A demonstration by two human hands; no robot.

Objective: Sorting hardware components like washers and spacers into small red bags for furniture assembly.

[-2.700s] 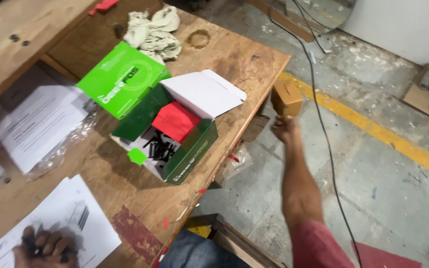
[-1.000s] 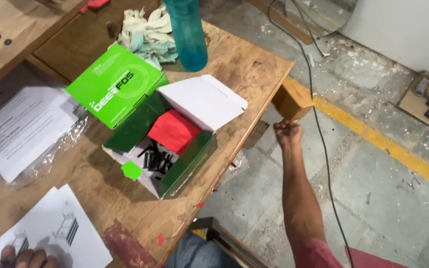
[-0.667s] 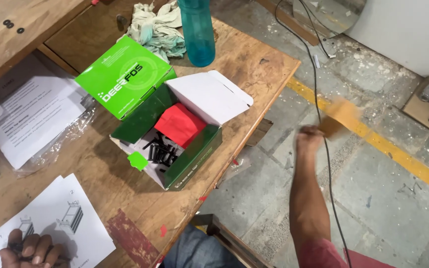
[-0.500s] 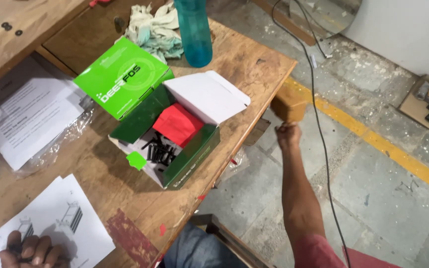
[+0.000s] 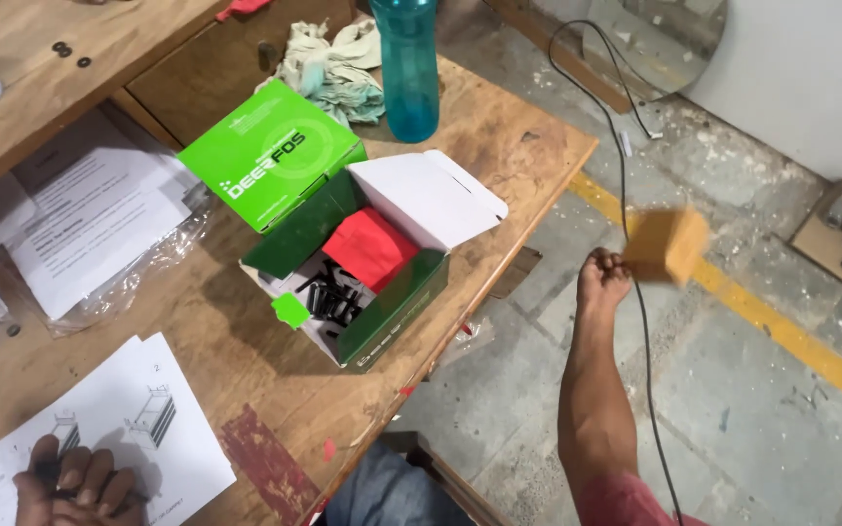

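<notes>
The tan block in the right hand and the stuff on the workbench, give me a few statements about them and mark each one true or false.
1. The right hand holds a tan block out over the floor, off the workbench. True.
2. The green box is closed. False: its white flap stands open, with red and black items inside.
3. The left hand rests on a printed sheet. True.
4. The teal bottle lies on its side. False: it stands upright beside the rag.
</notes>
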